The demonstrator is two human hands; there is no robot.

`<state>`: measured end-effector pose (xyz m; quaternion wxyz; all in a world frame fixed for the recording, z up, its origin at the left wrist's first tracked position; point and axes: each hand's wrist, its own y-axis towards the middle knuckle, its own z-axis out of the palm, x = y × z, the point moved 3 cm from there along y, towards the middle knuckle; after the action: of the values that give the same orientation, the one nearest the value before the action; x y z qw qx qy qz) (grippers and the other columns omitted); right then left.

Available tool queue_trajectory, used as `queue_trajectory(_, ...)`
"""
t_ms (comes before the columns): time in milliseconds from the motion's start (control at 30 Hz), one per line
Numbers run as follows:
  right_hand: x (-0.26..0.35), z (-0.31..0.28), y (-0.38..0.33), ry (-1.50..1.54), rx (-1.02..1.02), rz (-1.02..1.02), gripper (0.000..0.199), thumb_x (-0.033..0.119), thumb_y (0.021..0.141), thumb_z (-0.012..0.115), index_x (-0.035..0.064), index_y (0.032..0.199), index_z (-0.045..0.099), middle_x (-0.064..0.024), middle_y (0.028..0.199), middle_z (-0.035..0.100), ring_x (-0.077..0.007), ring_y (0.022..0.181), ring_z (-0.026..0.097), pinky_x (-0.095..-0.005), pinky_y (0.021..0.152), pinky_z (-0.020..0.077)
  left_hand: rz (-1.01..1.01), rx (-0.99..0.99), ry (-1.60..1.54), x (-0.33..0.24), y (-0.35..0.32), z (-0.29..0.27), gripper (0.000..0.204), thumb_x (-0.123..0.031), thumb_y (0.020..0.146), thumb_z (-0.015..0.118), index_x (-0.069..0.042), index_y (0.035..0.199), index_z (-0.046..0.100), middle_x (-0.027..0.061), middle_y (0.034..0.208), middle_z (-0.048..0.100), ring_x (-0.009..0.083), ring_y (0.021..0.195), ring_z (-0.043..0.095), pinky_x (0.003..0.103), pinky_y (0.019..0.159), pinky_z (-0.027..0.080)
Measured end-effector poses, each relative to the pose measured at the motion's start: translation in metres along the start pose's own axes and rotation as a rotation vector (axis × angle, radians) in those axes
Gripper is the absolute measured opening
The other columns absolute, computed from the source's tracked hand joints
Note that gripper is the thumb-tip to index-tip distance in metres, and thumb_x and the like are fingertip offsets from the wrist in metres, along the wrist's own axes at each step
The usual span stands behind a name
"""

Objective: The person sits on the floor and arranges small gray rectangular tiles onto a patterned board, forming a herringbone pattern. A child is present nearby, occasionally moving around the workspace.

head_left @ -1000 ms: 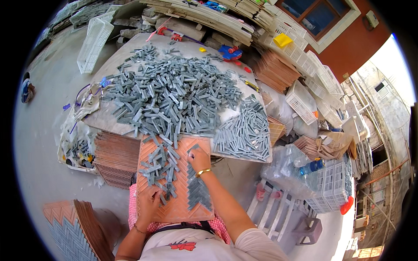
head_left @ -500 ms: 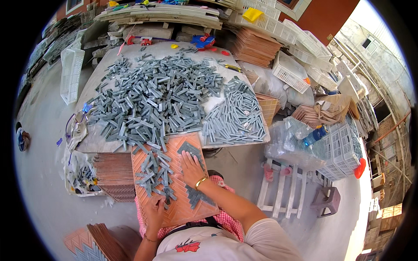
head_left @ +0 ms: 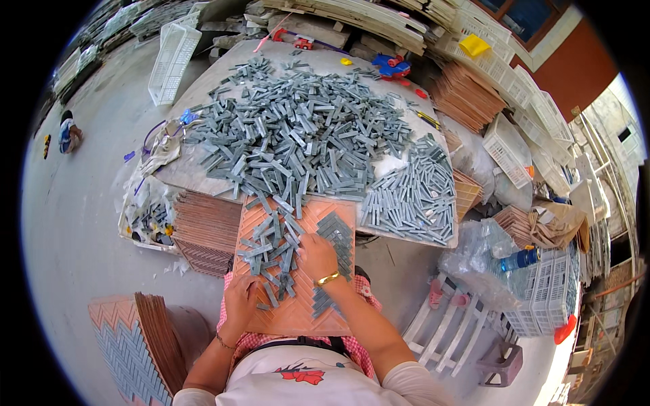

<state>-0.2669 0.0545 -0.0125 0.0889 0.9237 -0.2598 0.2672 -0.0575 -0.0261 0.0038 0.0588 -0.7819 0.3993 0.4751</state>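
An orange herringbone-grooved tray [head_left: 303, 315] rests over my lap, against the table's near edge. Loose grey-green stone strips [head_left: 269, 252] lie heaped on its left half. Along its right side, strips [head_left: 336, 237] sit fitted into the grooves as a herringbone panel. My right hand [head_left: 318, 258], with a gold bangle at the wrist, is closed, fingertips down at the right edge of the loose strips. At the tray's left edge my left hand [head_left: 240, 302] is closed in a pinch beside the lowest loose strips. What either hand's fingers hold is hidden.
A large pile of strips [head_left: 298, 128] covers the table [head_left: 193, 169], with thinner strips [head_left: 409, 196] at its right. Stacked orange trays [head_left: 206, 227] stand left, filled ones [head_left: 128, 345] lower left. White crates [head_left: 542, 291] and a stool [head_left: 500, 364] are right. A person crouches far left.
My right hand has moved left off the laid panel to the loose strips, its fingers curling from flat. My left hand remains pinched by the tray's left side. The whole view has shifted.
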Motion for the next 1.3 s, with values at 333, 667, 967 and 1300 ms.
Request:
queue_trajectory(333,0.005,-0.004,-0.034,0.294,-0.081,0.134,0.032,0.005,0.072,0.065,0.0025,0.102,0.056,-0.0162,0.084,0.06,-0.0314,0.075,0.06,-0.0375,0.069,0.0498,0.025,0.206,0.326,-0.035,-0.013,0.031,0.037,-0.017,0.071,0.071,-0.001,0.1,0.054,0.0146,0.091,0.054,0.0319,0.088,0.052,0.04,0.076,0.043)
queue_trajectory(667,0.013,-0.002,-0.137,0.597,0.202,0.302,0.029,0.0,0.077,0.062,-0.0004,0.106,0.058,-0.0083,0.086,0.062,-0.0137,0.073,0.061,-0.0258,0.068,0.0505,-0.116,0.206,0.049,-0.013,-0.018,0.041,0.034,-0.006,0.067,0.07,-0.001,0.097,0.055,0.0133,0.083,0.055,0.0311,0.083,0.053,0.041,0.073,0.044)
queue_trajectory(967,0.035,-0.004,-0.134,0.013,0.297,0.107,0.037,0.012,0.074,0.066,0.0061,0.11,0.054,-0.0132,0.096,0.06,-0.0312,0.084,0.061,-0.0383,0.074,0.0501,-0.059,0.306,0.001,-0.026,-0.038,0.002,0.029,-0.003,0.066,0.072,-0.003,0.091,0.058,0.0112,0.082,0.059,0.0261,0.07,0.057,0.035,0.063,0.046)
queue_trajectory(1300,0.044,-0.006,-0.127,0.054,0.036,-0.156,0.035,0.006,0.071,0.066,0.0063,0.104,0.056,-0.0107,0.092,0.058,-0.0291,0.081,0.059,-0.0362,0.07,0.0496,0.079,0.325,0.098,-0.03,-0.05,0.015,0.028,-0.008,0.071,0.069,-0.002,0.097,0.058,0.0129,0.088,0.057,0.0297,0.083,0.057,0.037,0.07,0.048)
